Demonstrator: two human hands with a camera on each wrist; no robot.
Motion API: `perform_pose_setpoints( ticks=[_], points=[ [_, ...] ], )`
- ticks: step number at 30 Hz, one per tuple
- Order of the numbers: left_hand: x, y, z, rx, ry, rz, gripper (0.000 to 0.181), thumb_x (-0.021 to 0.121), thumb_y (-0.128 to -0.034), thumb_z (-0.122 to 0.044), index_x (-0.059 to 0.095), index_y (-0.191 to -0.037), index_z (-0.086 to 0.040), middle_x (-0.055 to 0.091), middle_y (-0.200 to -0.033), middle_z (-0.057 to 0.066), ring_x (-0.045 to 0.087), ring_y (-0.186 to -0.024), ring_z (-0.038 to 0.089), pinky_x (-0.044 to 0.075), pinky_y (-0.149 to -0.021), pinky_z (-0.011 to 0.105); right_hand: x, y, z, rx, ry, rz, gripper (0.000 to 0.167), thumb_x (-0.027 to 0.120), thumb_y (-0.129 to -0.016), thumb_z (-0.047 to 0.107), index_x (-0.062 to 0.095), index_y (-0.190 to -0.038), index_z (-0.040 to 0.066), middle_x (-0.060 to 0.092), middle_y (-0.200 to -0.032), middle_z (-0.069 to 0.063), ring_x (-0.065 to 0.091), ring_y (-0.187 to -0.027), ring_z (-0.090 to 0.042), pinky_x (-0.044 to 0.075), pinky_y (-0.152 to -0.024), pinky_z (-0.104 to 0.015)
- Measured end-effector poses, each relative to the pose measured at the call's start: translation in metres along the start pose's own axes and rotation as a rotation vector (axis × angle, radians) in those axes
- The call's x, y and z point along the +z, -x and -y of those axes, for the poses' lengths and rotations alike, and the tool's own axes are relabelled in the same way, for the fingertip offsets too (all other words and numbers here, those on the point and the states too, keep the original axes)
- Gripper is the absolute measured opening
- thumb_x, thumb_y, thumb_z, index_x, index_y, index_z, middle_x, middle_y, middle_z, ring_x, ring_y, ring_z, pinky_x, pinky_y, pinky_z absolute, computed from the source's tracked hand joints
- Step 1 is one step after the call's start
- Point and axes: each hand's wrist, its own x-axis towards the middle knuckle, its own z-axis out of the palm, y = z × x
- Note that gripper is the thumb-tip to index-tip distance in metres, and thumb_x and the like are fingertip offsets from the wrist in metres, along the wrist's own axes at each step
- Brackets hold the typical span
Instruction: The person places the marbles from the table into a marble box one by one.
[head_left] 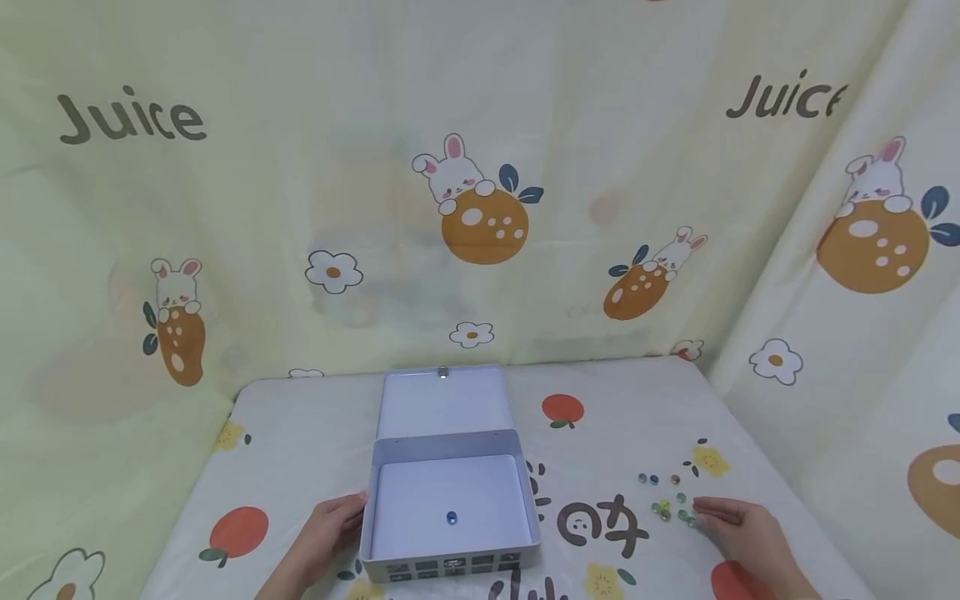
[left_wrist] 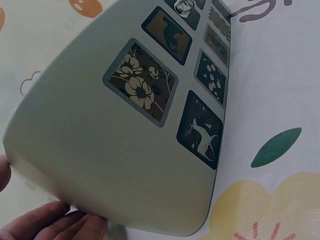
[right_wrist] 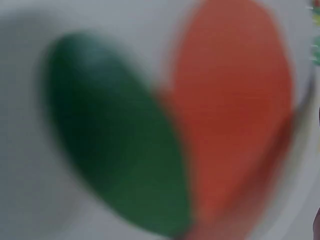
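Note:
A pale metal box (head_left: 450, 568) stands with its hinged lid (head_left: 446, 404) laid back, and one blue marble (head_left: 452, 517) sits on its floor. At the box's left wall rests my left hand (head_left: 326, 529); in the left wrist view its fingers (left_wrist: 55, 222) lie against the side. On the right, my right hand (head_left: 742, 537) reaches with extended fingers to the edge of a loose group of glass marbles (head_left: 665, 515). Its fingertips are beside the nearest green marbles (head_left: 683, 515). The right wrist view is blurred and shows few marbles (right_wrist: 316, 52) at its edge.
A white printed cloth (head_left: 315, 433) with fruit and flowers covers the table. Behind it and along the right side hang printed curtains (head_left: 480, 300). Small picture tiles (left_wrist: 141, 82) decorate the box's front wall.

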Motion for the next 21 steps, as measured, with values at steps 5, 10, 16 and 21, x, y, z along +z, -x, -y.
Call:
perform_pose_setpoints(
  ticks=[5, 10, 16, 21],
  points=[
    [0.000, -0.001, 0.001, -0.011, 0.006, -0.003, 0.055, 0.051, -0.1072, -0.032, 0.054, -0.135, 0.016, 0.053, -0.143, 0.032, 0.051, -0.137, 0.047, 0.053, -0.108, 0.055, 0.010, 0.003, -0.003, -0.015, 0.050, -0.035, 0.042, 0.080, -0.088, 0.017, 0.069, -0.124, -0.003, 0.078, -0.111, -0.017, 0.074, -0.107, -0.033, 0.065, -0.085, -0.044],
    [0.000, -0.002, 0.003, -0.012, 0.006, 0.000, 0.057, 0.051, -0.1072, -0.034, 0.054, -0.135, 0.016, 0.053, -0.144, 0.032, 0.051, -0.137, 0.047, 0.052, -0.108, 0.055, 0.012, 0.005, -0.001, -0.028, 0.088, -0.050, 0.043, 0.080, -0.087, 0.018, 0.069, -0.124, -0.002, 0.078, -0.109, -0.016, 0.074, -0.107, -0.034, 0.063, -0.088, -0.048],
    [-0.001, -0.003, 0.003, -0.004, 0.014, -0.005, 0.056, 0.051, -0.1072, -0.033, 0.055, -0.135, 0.015, 0.055, -0.143, 0.032, 0.052, -0.136, 0.046, 0.053, -0.108, 0.054, 0.015, 0.008, 0.003, -0.042, 0.172, -0.046, 0.042, 0.081, -0.087, 0.023, 0.072, -0.122, 0.002, 0.078, -0.111, -0.014, 0.068, -0.116, -0.041, 0.053, -0.096, -0.065],
    [-0.001, -0.004, 0.004, 0.000, 0.017, 0.009, 0.056, 0.050, -0.1076, -0.032, 0.053, -0.135, 0.016, 0.054, -0.143, 0.033, 0.052, -0.136, 0.046, 0.053, -0.108, 0.055, 0.017, 0.008, 0.003, -0.053, 0.226, -0.059, 0.037, 0.080, -0.088, 0.023, 0.074, -0.119, 0.004, 0.078, -0.111, -0.014, 0.064, -0.119, -0.044, 0.052, -0.095, -0.066]
  ],
)
